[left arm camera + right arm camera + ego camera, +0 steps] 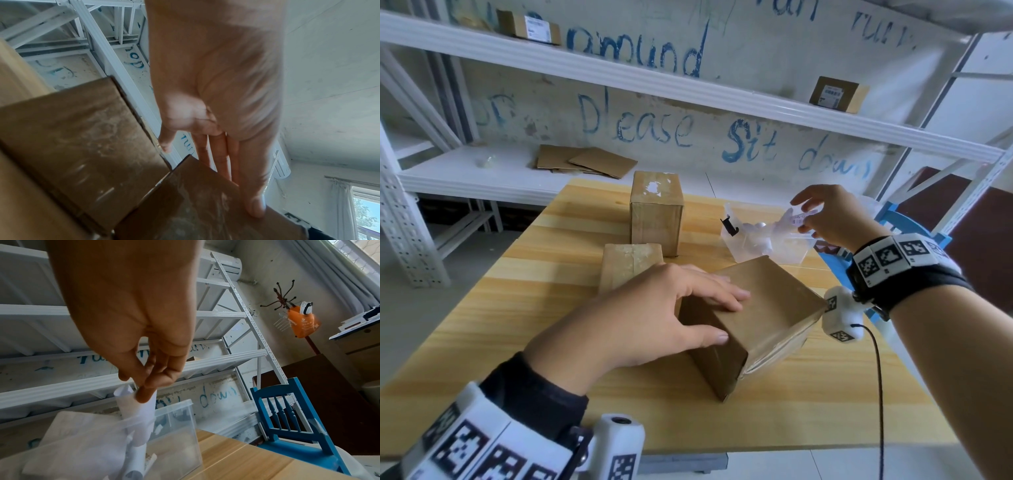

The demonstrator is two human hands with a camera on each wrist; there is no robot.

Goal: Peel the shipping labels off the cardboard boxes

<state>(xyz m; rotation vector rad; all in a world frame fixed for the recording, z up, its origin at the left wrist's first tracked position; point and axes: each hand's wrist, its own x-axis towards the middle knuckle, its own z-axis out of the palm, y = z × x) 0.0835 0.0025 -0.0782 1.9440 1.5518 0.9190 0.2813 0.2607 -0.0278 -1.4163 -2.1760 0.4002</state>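
Note:
A plain brown cardboard box (767,301) sits tilted at the table's middle; no label shows on its visible faces. My left hand (715,317) rests on it, fingers (252,206) flat along the top face and the thumb down the near side. My right hand (810,219) is raised over a clear plastic bin (796,257) and pinches a curled white label (796,217) between thumb and fingertips. In the right wrist view the label (135,408) hangs into the bin (180,426), which holds several other crumpled white labels.
A tall box (656,216) and a lower box (631,263) stand behind my left hand, both with white residue on top. Labelled boxes (837,94) sit on the white shelves, and flat cardboard (585,161) lies lower down. A blue chair (287,418) stands right of the table.

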